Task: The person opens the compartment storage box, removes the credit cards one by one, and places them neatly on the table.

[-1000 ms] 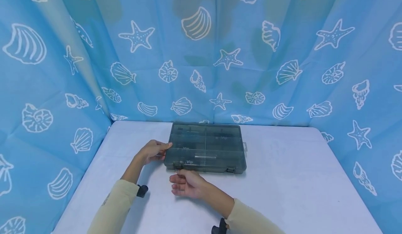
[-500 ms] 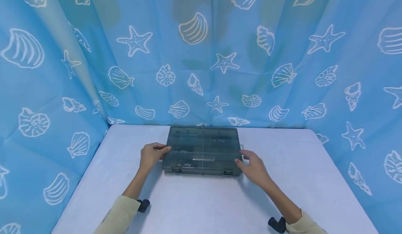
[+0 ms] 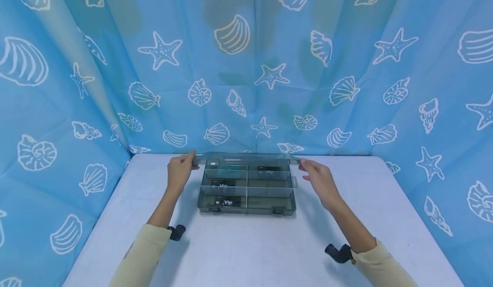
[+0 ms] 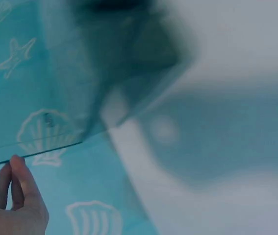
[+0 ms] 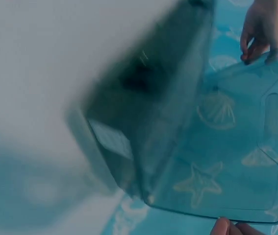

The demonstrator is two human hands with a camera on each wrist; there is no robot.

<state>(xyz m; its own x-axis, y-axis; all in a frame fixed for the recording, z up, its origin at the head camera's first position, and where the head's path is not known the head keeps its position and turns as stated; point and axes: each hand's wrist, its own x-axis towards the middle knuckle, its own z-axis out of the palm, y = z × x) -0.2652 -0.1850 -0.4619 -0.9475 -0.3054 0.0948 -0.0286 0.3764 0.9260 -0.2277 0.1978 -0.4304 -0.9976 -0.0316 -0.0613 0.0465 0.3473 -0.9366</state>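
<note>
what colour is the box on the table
The box is see-through, dark grey-green; it shows best in the head view.

A white worktop (image 3: 250, 252) with rounded far corners is seen from above. Near the middle of its far edge, a translucent grey box (image 3: 246, 211) divided into compartments is set flat, its lid (image 5: 237, 142) raised and two catches (image 3: 278, 210) turned towards the viewer. White surface is left showing around it.

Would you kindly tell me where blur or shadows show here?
Head view: mostly sharp, with soft shadows on the white table; left wrist view: the box is blurred, the left hand clearer; right wrist view: the box blurs too, while the lid looks sharper.
</note>
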